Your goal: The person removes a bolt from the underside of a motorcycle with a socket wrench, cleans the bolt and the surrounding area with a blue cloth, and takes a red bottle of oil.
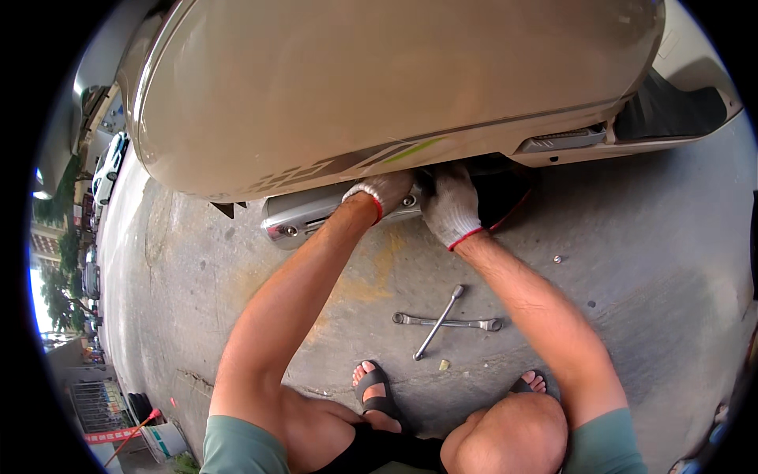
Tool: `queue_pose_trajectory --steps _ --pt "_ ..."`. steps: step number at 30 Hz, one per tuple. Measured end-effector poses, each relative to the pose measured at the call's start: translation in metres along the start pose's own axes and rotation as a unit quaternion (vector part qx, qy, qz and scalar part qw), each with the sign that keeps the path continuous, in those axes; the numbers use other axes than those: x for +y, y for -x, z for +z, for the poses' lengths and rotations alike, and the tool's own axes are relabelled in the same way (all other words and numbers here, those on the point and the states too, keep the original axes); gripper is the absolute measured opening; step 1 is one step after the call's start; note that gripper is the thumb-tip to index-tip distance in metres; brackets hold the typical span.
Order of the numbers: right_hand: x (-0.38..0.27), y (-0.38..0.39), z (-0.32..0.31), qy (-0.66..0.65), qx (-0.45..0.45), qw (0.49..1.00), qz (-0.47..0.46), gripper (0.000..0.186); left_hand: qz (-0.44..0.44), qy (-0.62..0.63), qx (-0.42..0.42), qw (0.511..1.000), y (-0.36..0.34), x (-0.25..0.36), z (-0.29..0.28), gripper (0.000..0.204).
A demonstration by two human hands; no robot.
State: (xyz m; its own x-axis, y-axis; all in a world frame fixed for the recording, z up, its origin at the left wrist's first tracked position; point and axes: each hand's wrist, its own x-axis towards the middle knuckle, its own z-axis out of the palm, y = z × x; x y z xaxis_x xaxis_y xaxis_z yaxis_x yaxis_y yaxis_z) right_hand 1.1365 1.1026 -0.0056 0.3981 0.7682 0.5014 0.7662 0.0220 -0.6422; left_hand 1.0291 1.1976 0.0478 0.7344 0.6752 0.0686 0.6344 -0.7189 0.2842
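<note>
My hands wear white knit gloves with red cuffs, and both reach under the beige body panel (379,87) of a scooter. My left hand (385,192) lies over the silver muffler (316,204), its fingers out of sight beneath the panel's lower edge. Close to its right, my right hand (452,207) reaches up into a dark gap beside the muffler's end. Its fingertips are hidden too, so I cannot see what either hand holds. On the ground below lie two crossed tools: a double-ended ring wrench (466,324) and a slim socket wrench (436,328) on top of it.
A small metal nut or bolt (557,259) lies on the concrete floor (655,316) right of my right forearm. My sandalled feet and bent knees are close below the tools. A silver footrest (564,141) juts from the scooter's side. Parked cars (109,167) stand far left, above a white bucket (166,439).
</note>
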Motion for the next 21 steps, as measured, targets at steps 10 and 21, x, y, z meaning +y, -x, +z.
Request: queue_pose_trajectory --steps 10,21 --pt "0.003 0.006 0.01 -0.19 0.052 0.975 0.102 0.031 -0.033 0.084 -0.06 0.994 0.003 0.0 -0.008 0.033" --pt "0.048 0.014 -0.033 -0.084 -0.11 0.973 0.183 0.026 0.021 -0.016 -0.071 0.997 -0.004 0.002 -0.005 0.034"
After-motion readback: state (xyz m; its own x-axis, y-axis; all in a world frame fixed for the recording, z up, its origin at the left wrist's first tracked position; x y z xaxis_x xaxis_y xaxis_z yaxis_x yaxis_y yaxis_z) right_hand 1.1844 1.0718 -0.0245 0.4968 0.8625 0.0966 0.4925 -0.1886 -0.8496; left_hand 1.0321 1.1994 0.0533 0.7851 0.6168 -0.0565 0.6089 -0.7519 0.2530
